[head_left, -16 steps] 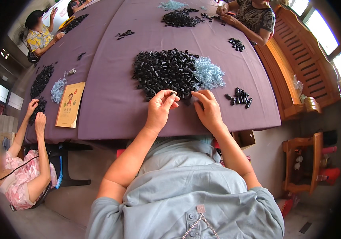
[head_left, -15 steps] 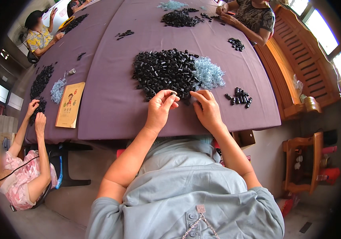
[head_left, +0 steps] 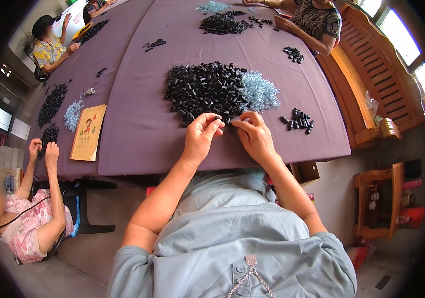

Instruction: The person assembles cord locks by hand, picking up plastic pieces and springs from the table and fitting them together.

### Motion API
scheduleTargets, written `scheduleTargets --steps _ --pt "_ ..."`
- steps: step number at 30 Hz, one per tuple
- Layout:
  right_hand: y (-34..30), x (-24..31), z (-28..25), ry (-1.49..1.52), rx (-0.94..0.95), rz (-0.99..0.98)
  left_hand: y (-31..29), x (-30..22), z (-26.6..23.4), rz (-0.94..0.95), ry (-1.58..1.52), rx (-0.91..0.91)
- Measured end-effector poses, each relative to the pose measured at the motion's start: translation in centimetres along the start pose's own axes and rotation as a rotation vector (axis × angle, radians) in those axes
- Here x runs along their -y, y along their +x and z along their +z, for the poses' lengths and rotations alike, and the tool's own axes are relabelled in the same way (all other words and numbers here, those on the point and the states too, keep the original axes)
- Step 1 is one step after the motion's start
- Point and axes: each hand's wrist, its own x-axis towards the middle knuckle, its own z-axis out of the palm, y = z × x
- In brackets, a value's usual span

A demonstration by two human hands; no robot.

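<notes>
My left hand (head_left: 201,137) pinches a small black plastic cap (head_left: 218,118) between thumb and forefinger, at the near edge of a large heap of black caps (head_left: 205,92). Close beside it on the right is my right hand (head_left: 255,136), its thumb and forefinger drawn together; what is between their tips is too small to make out. Touching the heap's right side lies a pile of small clear bluish plastic pieces (head_left: 260,92). Further right, near my right hand, is a small group of black caps (head_left: 298,120).
A purple cloth covers the table (head_left: 148,144). To the left are a yellow booklet (head_left: 88,133), a clear-piece pile (head_left: 73,115) and more black heaps (head_left: 52,103). A person in pink (head_left: 36,218) works at left; others sit at the far side. A wooden bench (head_left: 371,74) stands at right.
My right hand has shifted slightly left and nearer to my left hand, its fingertips drawing together. My left hand stays almost in place, holding the cap. The far-right person's hands have moved apart.
</notes>
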Motion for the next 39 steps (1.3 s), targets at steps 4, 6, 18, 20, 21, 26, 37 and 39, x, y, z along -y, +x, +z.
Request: scheduleTargets --steps 4,6,18,20,21,26,37,39 --pt "0.3 0.3 -0.1 0.060 -0.083 0.023 0.1 0.2 -0.1 0.016 0.000 0.006" --pt "0.3 0.6 -0.2 0.023 -0.023 0.008 0.1 0.4 -0.2 0.017 0.008 0.008" --pt "0.3 0.8 -0.7 -0.007 0.058 0.005 0.1 0.4 0.0 0.018 0.032 0.018" --pt "0.4 0.7 -0.6 -0.007 0.087 -0.008 0.1 0.4 0.0 0.017 0.040 0.017" --pt "0.5 0.9 -0.6 -0.016 0.059 -0.030 0.1 0.4 0.0 0.014 0.031 0.019" --pt "0.5 0.7 -0.4 -0.064 0.045 -0.097 0.1 0.3 0.1 0.015 0.017 0.024" --pt "0.6 1.6 -0.6 -0.050 0.092 -0.096 -0.2 0.4 0.3 0.093 0.137 0.095" --pt "0.5 1.4 -0.4 -0.020 0.098 -0.093 -0.2 0.4 0.3 0.089 0.142 0.088"
